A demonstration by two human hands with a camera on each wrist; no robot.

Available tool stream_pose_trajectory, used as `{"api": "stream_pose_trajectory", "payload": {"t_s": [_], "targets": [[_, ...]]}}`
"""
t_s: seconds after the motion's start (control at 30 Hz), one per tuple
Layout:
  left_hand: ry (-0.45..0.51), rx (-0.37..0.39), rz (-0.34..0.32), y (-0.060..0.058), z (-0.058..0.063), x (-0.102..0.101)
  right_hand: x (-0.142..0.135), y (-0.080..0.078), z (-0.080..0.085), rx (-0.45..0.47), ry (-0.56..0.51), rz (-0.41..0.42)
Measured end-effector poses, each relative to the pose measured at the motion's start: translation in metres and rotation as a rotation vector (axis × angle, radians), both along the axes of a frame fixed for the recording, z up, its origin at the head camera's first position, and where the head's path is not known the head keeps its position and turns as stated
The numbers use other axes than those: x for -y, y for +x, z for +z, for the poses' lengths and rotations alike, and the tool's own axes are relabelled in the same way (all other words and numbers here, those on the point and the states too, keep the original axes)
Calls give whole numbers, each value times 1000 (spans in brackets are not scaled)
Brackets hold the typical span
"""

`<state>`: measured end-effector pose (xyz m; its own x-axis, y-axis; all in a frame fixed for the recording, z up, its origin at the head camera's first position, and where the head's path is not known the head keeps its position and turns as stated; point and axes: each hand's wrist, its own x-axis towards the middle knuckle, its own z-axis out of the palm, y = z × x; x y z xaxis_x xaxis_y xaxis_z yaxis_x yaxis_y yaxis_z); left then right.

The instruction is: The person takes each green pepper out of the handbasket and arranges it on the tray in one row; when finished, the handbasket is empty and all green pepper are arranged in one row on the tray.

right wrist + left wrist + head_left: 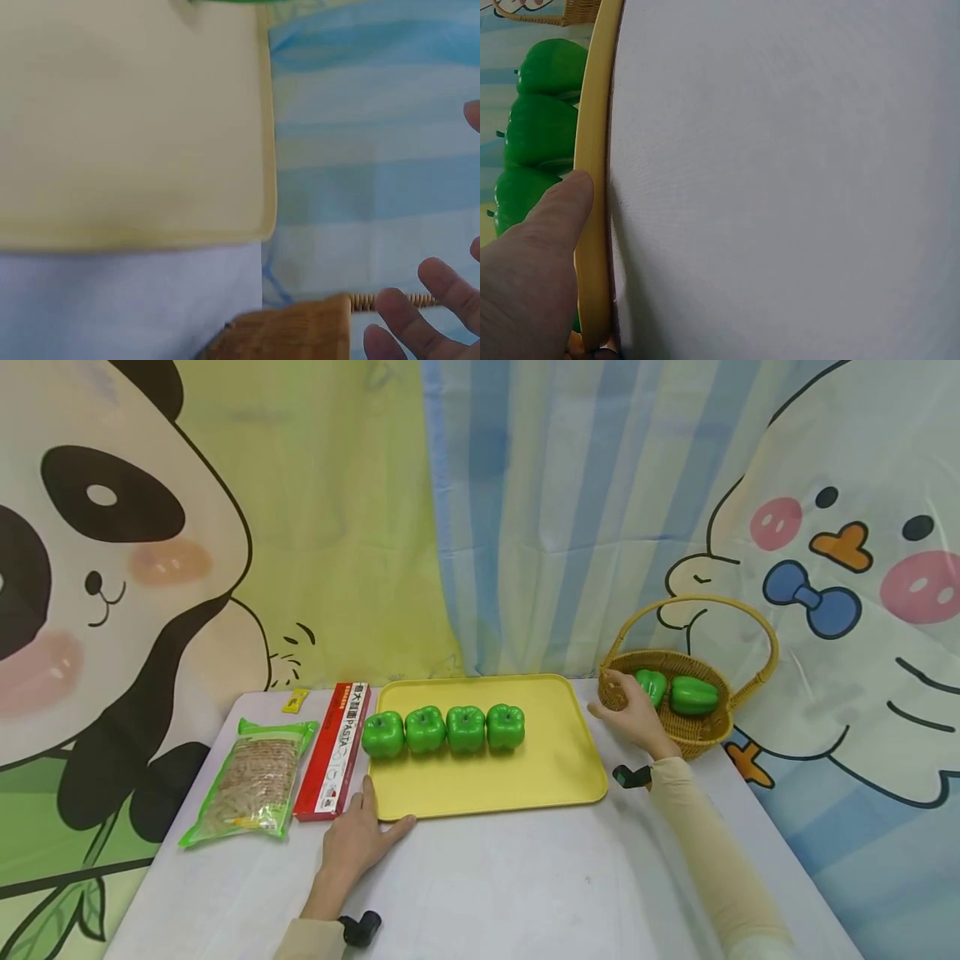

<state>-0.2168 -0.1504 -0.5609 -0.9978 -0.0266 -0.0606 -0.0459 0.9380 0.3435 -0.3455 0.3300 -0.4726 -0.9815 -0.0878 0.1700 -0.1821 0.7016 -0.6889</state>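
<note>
On the yellow tray (555, 777), several green bell peppers (466, 729) stand side by side in a row. My left hand (354, 839) rests at the tray's near left corner, thumb and fingers spread apart. In the left wrist view the thumb (562, 206) touches the tray's rim (592, 150). My right hand (633, 714) is over the left side of the wicker basket (701, 745). Its fingers (442, 285) look parted in the right wrist view, and no object shows between them. Two more green peppers (693, 696) lie inside the basket, one partly behind the hand.
Left of the tray lie a red and white pasta box (341, 752) and a clear bag of noodles (258, 777) with green edges. A small yellow packet (296, 700) is behind them. The basket's tall handle (772, 647) arches up at the right. A printed curtain (525, 527) hangs behind the table.
</note>
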Motion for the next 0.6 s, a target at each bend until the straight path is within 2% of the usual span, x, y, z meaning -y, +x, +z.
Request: {"api": "stream_pose_trajectory", "payload": {"t_s": [0.27, 0.43, 0.6], "targets": [[4, -8, 0, 0, -1, 1, -32, -3, -1, -83, -38, -136], [6, -6, -3, 1, -3, 1, -46, -4, 1, -49, -42, -232], [-1, -15, -3, 1, -2, 0, -60, -12, 4, -41, -42, -258]]}}
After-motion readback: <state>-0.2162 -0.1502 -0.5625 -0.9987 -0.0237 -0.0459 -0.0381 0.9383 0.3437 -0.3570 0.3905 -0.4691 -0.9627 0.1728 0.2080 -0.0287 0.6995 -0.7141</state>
